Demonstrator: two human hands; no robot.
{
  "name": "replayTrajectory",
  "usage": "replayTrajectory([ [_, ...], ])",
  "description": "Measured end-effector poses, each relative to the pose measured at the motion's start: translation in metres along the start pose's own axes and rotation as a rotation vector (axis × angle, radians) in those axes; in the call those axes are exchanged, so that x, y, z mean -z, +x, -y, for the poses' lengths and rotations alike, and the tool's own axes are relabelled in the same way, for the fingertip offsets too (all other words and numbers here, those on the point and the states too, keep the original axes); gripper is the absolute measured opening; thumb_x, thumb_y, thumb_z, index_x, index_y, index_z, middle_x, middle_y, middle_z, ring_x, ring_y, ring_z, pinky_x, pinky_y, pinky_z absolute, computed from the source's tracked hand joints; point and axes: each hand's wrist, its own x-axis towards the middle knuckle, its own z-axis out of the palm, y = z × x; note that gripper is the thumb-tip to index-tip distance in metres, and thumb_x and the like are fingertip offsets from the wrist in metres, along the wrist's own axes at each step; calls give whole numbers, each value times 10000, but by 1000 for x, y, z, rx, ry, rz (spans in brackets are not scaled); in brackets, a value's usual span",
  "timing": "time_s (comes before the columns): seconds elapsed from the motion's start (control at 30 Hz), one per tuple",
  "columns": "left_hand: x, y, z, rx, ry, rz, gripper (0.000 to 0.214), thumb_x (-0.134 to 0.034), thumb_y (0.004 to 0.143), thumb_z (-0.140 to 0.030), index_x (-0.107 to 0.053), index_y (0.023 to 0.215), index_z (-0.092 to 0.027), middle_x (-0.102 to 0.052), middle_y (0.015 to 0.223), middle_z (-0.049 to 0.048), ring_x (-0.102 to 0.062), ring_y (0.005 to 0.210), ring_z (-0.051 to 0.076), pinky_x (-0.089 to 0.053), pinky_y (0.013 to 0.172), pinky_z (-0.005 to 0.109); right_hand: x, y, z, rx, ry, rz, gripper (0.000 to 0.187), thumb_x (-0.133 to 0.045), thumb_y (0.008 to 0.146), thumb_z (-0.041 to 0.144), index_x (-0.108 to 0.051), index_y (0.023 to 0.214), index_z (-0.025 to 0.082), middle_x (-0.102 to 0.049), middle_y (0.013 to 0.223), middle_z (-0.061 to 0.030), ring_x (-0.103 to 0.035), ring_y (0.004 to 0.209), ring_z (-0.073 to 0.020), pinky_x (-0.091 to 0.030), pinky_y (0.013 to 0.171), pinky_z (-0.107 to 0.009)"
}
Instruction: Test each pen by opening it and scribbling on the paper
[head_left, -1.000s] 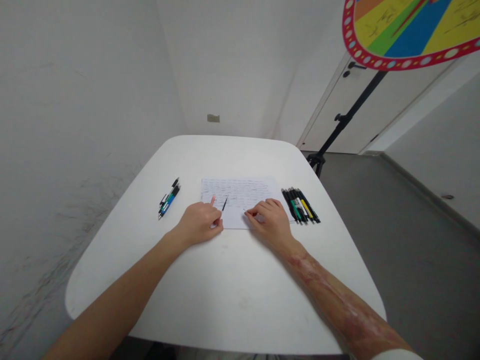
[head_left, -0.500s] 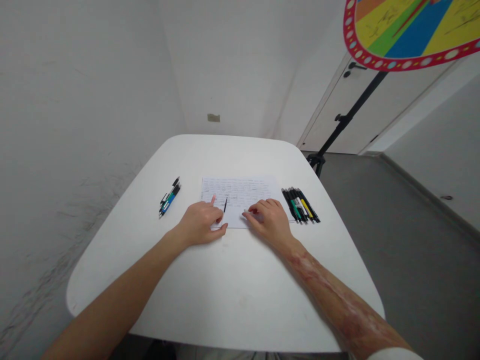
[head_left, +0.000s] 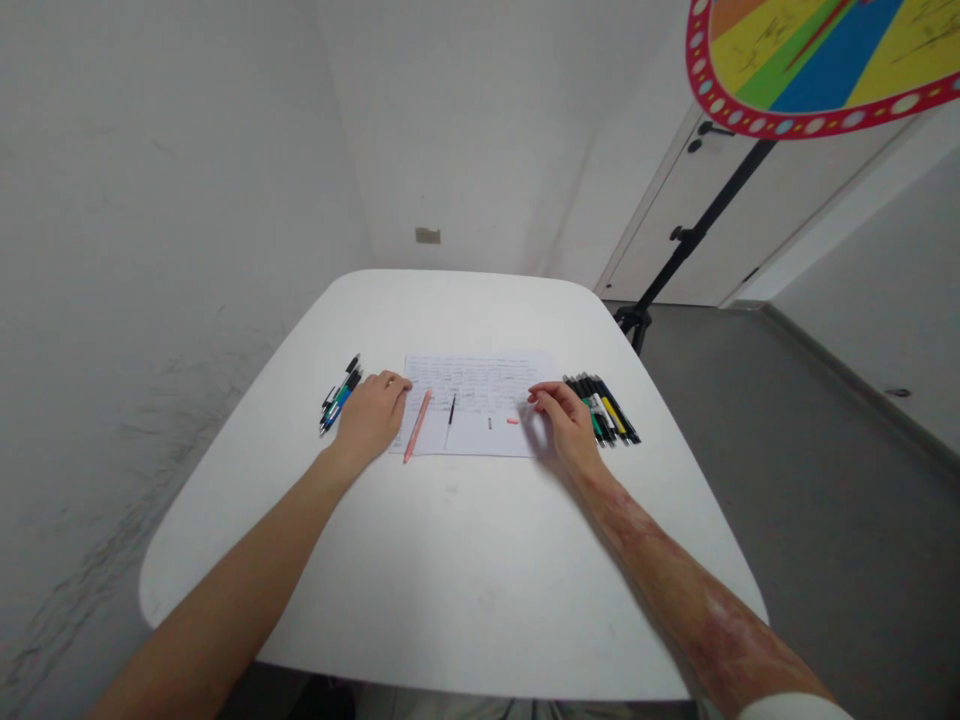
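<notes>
My left hand (head_left: 373, 408) rests open at the left edge of a handwritten sheet of paper (head_left: 480, 440), fingers loosely curved. It lies between that sheet and a small group of blue and black pens (head_left: 339, 402). Right of it, a pink pen barrel (head_left: 417, 427) lies slanted over the paper's lower left part. A thin dark-tipped pen refill (head_left: 451, 412), a tiny spring-like piece (head_left: 490, 424) and a short pink pen part (head_left: 512, 421) lie in a row on the sheet. Over the paper's right side hovers my right hand (head_left: 568, 420), open, nothing visible in its fingers.
Several pens (head_left: 604, 408), mostly black, lie side by side to the right of the paper. All this is on a white table (head_left: 465, 570) with rounded corners. A colourful wheel (head_left: 810, 70) on a black stand (head_left: 697, 230) stands beyond, at the right.
My left hand has moved left, off the pink barrel, which now shows fully. My right hand has let go of the small part and moved right, uncovering the short pink piece.
</notes>
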Motion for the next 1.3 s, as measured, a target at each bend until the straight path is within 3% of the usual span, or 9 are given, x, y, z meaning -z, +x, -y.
replayTrajectory([
  [0.57,3,1,-4,-7,35,-21,318,-450,1086,-162,-724,1244,-196,-742,1242,141,-682,1070,311,-527,918,455,-4,-5,5,4,-75,53,173,-644,1018,396,-718,1076,251,-759,1017,-52,-705,879,-230,-578,833,-405],
  [0.77,21,6,-29,-64,-6,-75,284,-473,1134,-288,-734,1187,-189,-760,1183,140,-685,1062,301,-507,930,452,1,-5,29,251,-345,301,155,-753,968,292,-752,1122,272,-731,1136,-90,-669,1061,-286,-547,988,-496],
  [0.83,25,9,-42,-98,-1,-31,278,-500,1130,-317,-742,1061,-199,-774,1074,128,-683,1032,300,-494,921,452,1,-4,38,307,-411,392,180,-787,969,286,-773,1148,275,-730,1150,-92,-663,1101,-300,-534,1018,-514],
  [0.97,30,19,-66,-142,21,156,273,-606,1087,-368,-743,926,-196,-787,952,129,-708,979,316,-489,899,470,-5,-1,46,360,-531,482,164,-839,961,308,-815,1117,263,-733,1060,-86,-663,987,-286,-540,921,-479],
  [1.13,33,35,-83,-123,114,364,243,-647,1044,-369,-767,931,-190,-823,1023,137,-751,1017,321,-515,937,464,-15,3,47,370,-654,537,91,-803,998,279,-832,1073,237,-748,1034,-85,-657,945,-259,-513,880,-427],
  [1.3,32,44,-88,-82,176,469,238,-597,1025,-286,-806,976,-184,-838,1037,139,-781,1051,320,-539,950,443,-18,7,48,370,-680,570,73,-805,998,241,-832,1065,237,-790,1081,-83,-682,1015,-277,-493,907,-424],
])
